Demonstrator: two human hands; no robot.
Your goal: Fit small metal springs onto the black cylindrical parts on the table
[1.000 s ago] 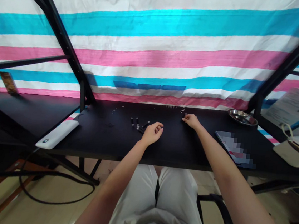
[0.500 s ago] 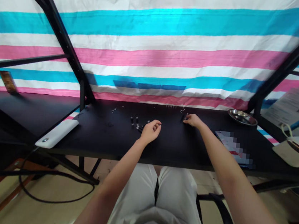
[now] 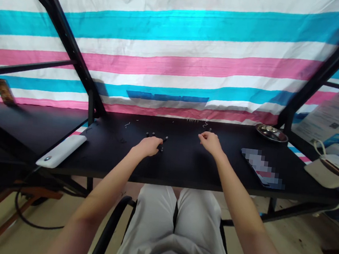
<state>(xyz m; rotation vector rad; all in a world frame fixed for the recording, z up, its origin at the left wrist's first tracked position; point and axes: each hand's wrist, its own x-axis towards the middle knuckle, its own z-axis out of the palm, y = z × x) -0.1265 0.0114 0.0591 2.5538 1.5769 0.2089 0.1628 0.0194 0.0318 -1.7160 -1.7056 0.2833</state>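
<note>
Shifted left since earlier, the left hand (image 3: 149,146) is laid over small black pegs (image 3: 164,139) on the desk (image 3: 183,167), some hidden; whether its fingers grip cannot be told. Equally unclear are the curled fingers of the right hand (image 3: 211,142).

Two hands are counted over one bench (image 3: 183,167): one left hand (image 3: 149,146) and one right hand (image 3: 211,142). Four small black cylinders (image 3: 165,139) are made out by the left hand (others may be hidden beneath it). One steel dish (image 3: 271,133), one white power bank (image 3: 61,156) and one flat dark device (image 3: 261,170) are counted
</note>
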